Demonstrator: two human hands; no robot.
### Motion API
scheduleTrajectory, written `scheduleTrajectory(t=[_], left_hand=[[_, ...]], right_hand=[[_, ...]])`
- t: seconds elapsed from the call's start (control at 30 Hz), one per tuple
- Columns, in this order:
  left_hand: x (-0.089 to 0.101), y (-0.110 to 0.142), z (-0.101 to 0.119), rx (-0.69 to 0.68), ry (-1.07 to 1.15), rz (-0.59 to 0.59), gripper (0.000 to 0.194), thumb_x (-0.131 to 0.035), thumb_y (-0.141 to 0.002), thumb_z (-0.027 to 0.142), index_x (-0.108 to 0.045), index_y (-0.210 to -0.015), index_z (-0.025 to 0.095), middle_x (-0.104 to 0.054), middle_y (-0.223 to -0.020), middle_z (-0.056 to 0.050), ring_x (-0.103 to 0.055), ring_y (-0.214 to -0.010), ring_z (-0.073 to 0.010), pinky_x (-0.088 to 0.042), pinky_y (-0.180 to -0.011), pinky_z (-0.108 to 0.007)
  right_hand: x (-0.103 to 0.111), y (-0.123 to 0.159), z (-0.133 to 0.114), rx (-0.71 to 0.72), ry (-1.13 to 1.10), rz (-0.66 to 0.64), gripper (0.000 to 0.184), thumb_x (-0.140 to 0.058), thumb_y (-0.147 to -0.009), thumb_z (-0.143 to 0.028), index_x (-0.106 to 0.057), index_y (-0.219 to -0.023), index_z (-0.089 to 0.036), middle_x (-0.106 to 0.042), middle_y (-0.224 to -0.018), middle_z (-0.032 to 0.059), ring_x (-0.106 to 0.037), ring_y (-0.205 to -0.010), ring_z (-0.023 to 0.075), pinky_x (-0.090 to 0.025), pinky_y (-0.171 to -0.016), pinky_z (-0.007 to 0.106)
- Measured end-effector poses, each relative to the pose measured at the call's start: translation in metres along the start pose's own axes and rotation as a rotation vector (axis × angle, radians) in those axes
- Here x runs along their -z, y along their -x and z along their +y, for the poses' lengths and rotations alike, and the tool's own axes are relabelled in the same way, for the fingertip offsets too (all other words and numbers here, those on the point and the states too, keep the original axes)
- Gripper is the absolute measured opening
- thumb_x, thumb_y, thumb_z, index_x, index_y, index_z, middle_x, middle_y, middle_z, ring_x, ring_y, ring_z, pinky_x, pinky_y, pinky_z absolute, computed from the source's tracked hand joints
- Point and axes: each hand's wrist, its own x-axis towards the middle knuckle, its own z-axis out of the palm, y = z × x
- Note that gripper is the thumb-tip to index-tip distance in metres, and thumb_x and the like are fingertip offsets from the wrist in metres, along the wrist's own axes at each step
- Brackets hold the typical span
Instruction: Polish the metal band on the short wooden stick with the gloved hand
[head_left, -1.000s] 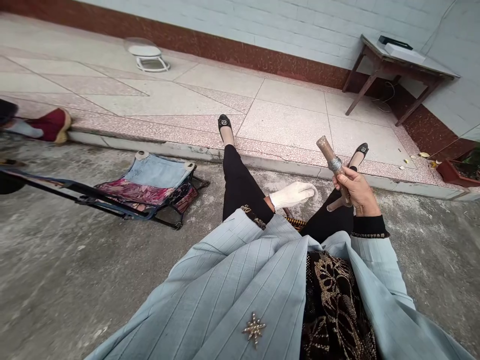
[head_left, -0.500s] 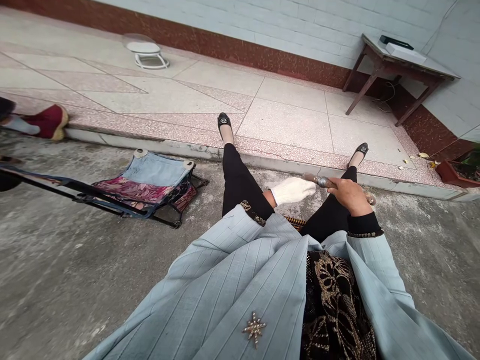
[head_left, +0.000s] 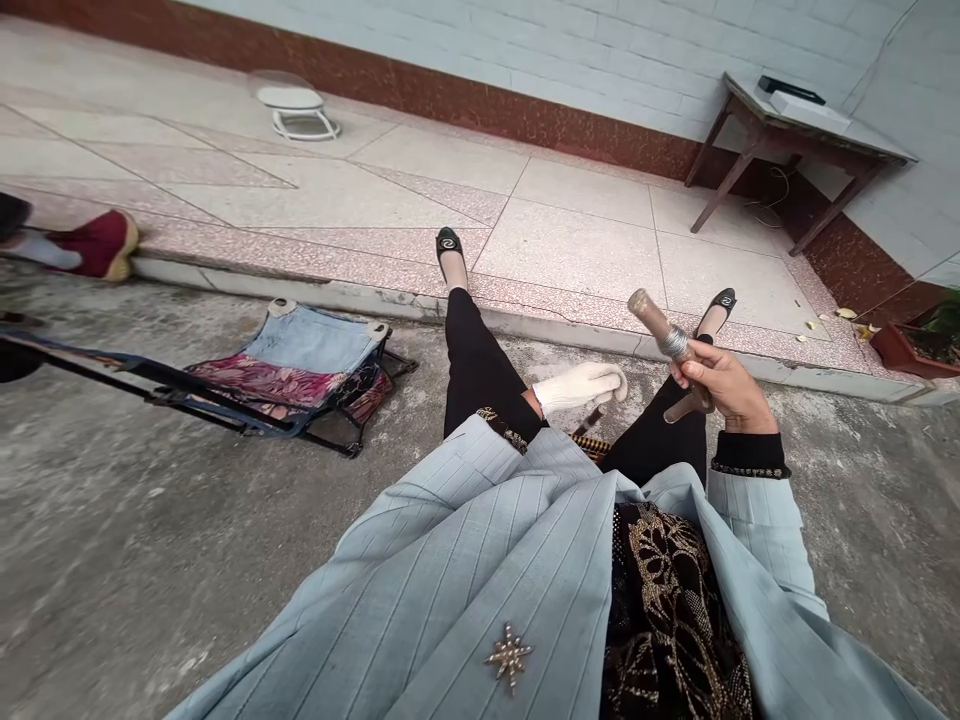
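Observation:
I sit on the ground with my legs stretched toward a tiled step. My right hand (head_left: 716,385) is closed round a brown wooden tool (head_left: 664,335) with a metal band; the tool is raised and points up and to the left. My left hand (head_left: 581,388) wears a white glove and rests low between my knees with its fingers curled on something I cannot make out. A thin dark stick (head_left: 592,418) pokes out under that glove. A woven striped object (head_left: 592,443) lies just below it, mostly hidden by my jacket.
A folding stool (head_left: 300,370) with patterned cloth lies on the concrete at my left. Another person's red shoe (head_left: 101,245) rests on the step edge (head_left: 315,290). A wooden table (head_left: 810,135) stands at the back right, a white stool (head_left: 296,110) at the back, a planter (head_left: 919,345) at the right.
My right hand brought the wooden tool down flat beside the gloved hand half a second ago and has now lifted it upright again. The gloved hand stayed in place.

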Motion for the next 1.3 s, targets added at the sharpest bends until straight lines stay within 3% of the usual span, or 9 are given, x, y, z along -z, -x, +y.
scheduleTrajectory(t=[0.2,0.4,0.53,0.7,0.93,1.03,1.13,1.2,1.3], left_hand=[[-0.01,0.001,0.007,0.057,-0.253,0.001,0.034,-0.042,-0.094,0.039,-0.064,-0.083,0.015,-0.066,-0.076,-0.006,-0.047,-0.053,-0.0094,-0.04,-0.053,-0.024],[-0.01,0.004,0.016,-0.041,-0.57,0.001,0.029,-0.044,-0.093,0.034,-0.069,-0.085,0.023,-0.07,-0.076,-0.004,-0.058,-0.063,-0.0141,-0.043,-0.061,-0.026],[-0.011,0.004,0.015,-0.121,-0.773,-0.001,0.028,-0.045,-0.092,0.034,-0.07,-0.084,0.024,-0.07,-0.074,-0.004,-0.06,-0.063,-0.0149,-0.043,-0.063,-0.026],[-0.01,0.004,0.013,-0.115,-0.927,0.051,0.024,-0.049,-0.091,0.036,-0.07,-0.084,0.025,-0.069,-0.069,-0.004,-0.061,-0.063,-0.0173,-0.042,-0.063,-0.028],[0.001,-0.001,0.021,-0.002,-0.894,0.024,0.024,-0.048,-0.09,0.034,-0.069,-0.09,0.023,-0.069,-0.075,-0.005,-0.062,-0.069,-0.0194,-0.039,-0.064,-0.029],[0.011,-0.006,0.029,-0.01,-0.809,0.036,0.021,-0.051,-0.087,0.032,-0.068,-0.087,0.02,-0.068,-0.076,-0.004,-0.061,-0.072,-0.0184,-0.04,-0.066,-0.027],[0.017,-0.01,0.031,-0.034,-0.661,0.023,0.023,-0.05,-0.088,0.032,-0.068,-0.087,0.017,-0.068,-0.079,-0.003,-0.061,-0.073,-0.0157,-0.042,-0.068,-0.026],[0.015,-0.01,0.029,-0.035,-0.543,0.018,0.027,-0.048,-0.09,0.033,-0.067,-0.089,0.014,-0.067,-0.079,-0.004,-0.058,-0.069,-0.0134,-0.043,-0.065,-0.025],[0.007,-0.006,0.025,0.024,-0.224,0.008,0.033,-0.044,-0.093,0.038,-0.063,-0.088,0.012,-0.059,-0.069,-0.002,-0.049,-0.056,-0.0094,-0.042,-0.055,-0.023]], right_hand=[[-0.006,-0.009,0.003,-0.008,-0.057,0.097,0.036,-0.068,-0.076,-0.041,-0.063,-0.103,-0.018,-0.055,-0.072,-0.001,-0.046,-0.06,0.0124,-0.04,-0.058,0.026],[-0.007,-0.015,0.013,-0.012,0.088,0.191,0.043,-0.064,-0.077,-0.042,-0.064,-0.111,-0.017,-0.055,-0.073,-0.001,-0.046,-0.06,0.0127,-0.041,-0.06,0.027],[-0.004,-0.02,0.025,-0.054,0.404,0.252,0.053,-0.061,-0.079,-0.041,-0.063,-0.126,-0.016,-0.063,-0.08,0.0033,-0.053,-0.065,0.0168,-0.045,-0.066,0.031],[-0.011,-0.018,0.025,-0.158,0.896,0.242,0.047,-0.054,-0.087,-0.042,-0.063,-0.129,-0.022,-0.071,-0.098,0.01,-0.062,-0.091,0.0284,-0.046,-0.079,0.037],[-0.019,-0.014,0.015,-0.249,1.176,0.042,0.044,-0.055,-0.088,-0.038,-0.063,-0.129,-0.026,-0.07,-0.11,0.0137,-0.063,-0.102,0.0335,-0.045,-0.082,0.04],[-0.009,-0.01,0.013,-0.234,0.975,-0.23,0.042,-0.063,-0.082,-0.032,-0.068,-0.124,-0.025,-0.071,-0.111,0.0095,-0.062,-0.104,0.0302,-0.045,-0.088,0.039],[0.002,-0.002,0.01,-0.184,0.522,-0.475,0.049,-0.068,-0.078,-0.035,-0.067,-0.126,-0.022,-0.071,-0.108,0.0049,-0.063,-0.094,0.0234,-0.048,-0.085,0.035],[0.006,0.003,0.008,-0.145,0.294,-0.434,0.056,-0.072,-0.076,-0.039,-0.065,-0.128,-0.018,-0.07,-0.1,0.0044,-0.061,-0.081,0.0189,-0.049,-0.076,0.033],[0.001,0.004,0.003,-0.098,0.078,-0.199,0.059,-0.074,-0.074,-0.041,-0.064,-0.126,-0.016,-0.064,-0.082,0.0021,-0.054,-0.067,0.0142,-0.047,-0.061,0.028]])
